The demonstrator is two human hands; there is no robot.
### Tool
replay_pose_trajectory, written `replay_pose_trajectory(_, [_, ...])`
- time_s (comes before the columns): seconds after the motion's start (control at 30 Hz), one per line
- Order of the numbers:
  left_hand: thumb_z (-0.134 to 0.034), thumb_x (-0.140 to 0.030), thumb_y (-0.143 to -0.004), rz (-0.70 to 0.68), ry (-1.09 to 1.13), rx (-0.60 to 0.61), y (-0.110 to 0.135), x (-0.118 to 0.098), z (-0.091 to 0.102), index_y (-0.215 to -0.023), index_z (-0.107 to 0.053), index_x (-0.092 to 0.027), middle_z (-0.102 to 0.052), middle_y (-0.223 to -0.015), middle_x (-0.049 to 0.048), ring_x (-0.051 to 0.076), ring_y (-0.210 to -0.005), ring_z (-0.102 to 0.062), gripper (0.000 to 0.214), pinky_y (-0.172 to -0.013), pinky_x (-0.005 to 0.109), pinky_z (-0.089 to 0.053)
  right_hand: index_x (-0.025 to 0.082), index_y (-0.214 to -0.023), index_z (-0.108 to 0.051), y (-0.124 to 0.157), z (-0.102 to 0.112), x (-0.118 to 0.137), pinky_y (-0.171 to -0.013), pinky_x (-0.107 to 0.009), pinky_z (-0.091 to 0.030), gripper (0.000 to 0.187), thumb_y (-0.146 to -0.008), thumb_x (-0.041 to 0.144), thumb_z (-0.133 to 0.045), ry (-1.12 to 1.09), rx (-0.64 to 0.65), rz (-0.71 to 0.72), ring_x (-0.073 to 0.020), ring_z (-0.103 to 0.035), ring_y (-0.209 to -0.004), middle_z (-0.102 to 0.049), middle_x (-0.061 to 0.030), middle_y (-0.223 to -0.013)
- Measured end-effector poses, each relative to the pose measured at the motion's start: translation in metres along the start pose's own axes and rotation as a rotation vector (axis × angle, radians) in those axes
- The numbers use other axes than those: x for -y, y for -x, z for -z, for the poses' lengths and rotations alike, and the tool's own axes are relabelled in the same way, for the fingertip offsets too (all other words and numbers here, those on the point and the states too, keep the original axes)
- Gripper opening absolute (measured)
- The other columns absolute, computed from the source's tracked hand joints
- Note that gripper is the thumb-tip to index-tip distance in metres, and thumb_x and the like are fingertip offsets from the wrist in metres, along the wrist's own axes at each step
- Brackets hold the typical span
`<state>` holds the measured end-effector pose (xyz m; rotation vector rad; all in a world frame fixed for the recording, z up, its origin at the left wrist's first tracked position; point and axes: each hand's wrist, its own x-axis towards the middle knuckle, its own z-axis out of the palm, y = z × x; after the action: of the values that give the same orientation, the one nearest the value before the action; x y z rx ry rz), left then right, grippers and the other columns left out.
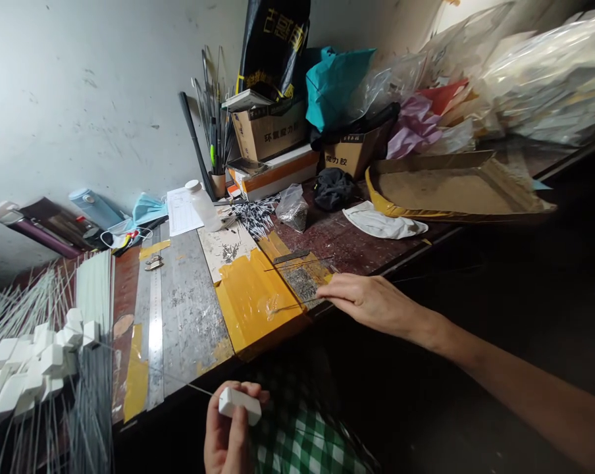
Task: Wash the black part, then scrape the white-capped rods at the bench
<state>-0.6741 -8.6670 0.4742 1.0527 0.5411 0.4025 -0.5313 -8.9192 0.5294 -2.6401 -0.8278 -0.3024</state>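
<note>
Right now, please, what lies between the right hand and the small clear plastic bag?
The head view shows a flat dark strip and a thin dark rod.

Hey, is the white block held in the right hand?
No, the left hand holds the white block, while the right hand pinches a thin stick.

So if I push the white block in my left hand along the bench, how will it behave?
The white block would likely slide, not roll, given its flat faces. Straight edges suggest it's stiff. The long, thin rod seemingly running from it might flex or snag.
</note>
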Motion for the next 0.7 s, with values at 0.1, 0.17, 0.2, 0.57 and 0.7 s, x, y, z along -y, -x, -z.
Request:
replay_pose_trajectory(0.1, [-0.089,-0.047,-0.058,0.040,0.017,-0.027,-0.005,-0.006,0.000,-0.096,-0.066,-0.019,-0.075,-0.081,0.0042,0.019,-0.070,-0.071,0.052,-0.070,0.026,-0.060,0.026,-0.109,-0.070,-0.005,-0.004,-0.004,-0.078,-0.027,-0.054,0.027,-0.093,0.016,-0.051,-0.025,-0.055,-0.027,-0.0160,-0.068,-0.093,-0.072,-0.0007,-0.100])
replay_pose_trajectory(0.17, [-0.089,-0.047,-0.057,0.078,0.011,-0.009,-0.005,-0.004,-0.001,-0.096,-0.066,-0.019,-0.075,-0.080,0.0043,0.019,-0.068,-0.072,0.053,-0.068,0.024,-0.060,0.025,-0.110,-0.069,-0.011,-0.009,-0.006,-0.081,-0.027,-0.053,0.027,-0.094,0.016,-0.050,-0.049,-0.066,-0.030,-0.0157,-0.068,-0.095,-0.071,-0.0011,-0.103])
replay_pose_trajectory(0.2, [-0.089,-0.047,-0.058,0.091,0.006,0.013,-0.004,-0.001,-0.001,-0.095,-0.066,-0.018,-0.075,-0.079,0.0045,0.019,-0.067,-0.072,0.053,-0.067,0.024,-0.060,0.025,-0.110,-0.069,-0.014,-0.012,-0.007,-0.082,-0.027,-0.052,0.027,-0.094,0.014,-0.050,-0.049,-0.063,-0.029,-0.0157,-0.067,-0.096,-0.071,-0.0012,-0.103])
replay_pose_trajectory(0.57, [-0.087,-0.053,-0.059,0.152,-0.061,-0.001,0.008,0.030,0.014,-0.096,-0.065,-0.017,-0.075,-0.074,0.0047,0.019,-0.063,-0.072,0.055,-0.063,0.024,-0.059,0.023,-0.104,-0.069,0.011,-0.004,0.013,-0.082,-0.030,-0.049,0.026,-0.092,0.009,-0.052,0.075,0.028,0.106,-0.0172,-0.064,-0.085,-0.069,-0.0016,-0.090])
replay_pose_trajectory(0.7, [-0.088,-0.053,-0.057,0.172,-0.057,-0.020,0.010,0.031,0.016,-0.094,-0.066,-0.017,-0.075,-0.073,0.0041,0.019,-0.061,-0.071,0.056,-0.062,0.024,-0.059,0.022,-0.110,-0.065,0.019,-0.009,0.014,-0.082,-0.030,-0.051,0.023,-0.096,0.015,-0.048,-0.046,-0.015,0.035,-0.0169,-0.065,-0.088,-0.070,-0.0026,-0.095])
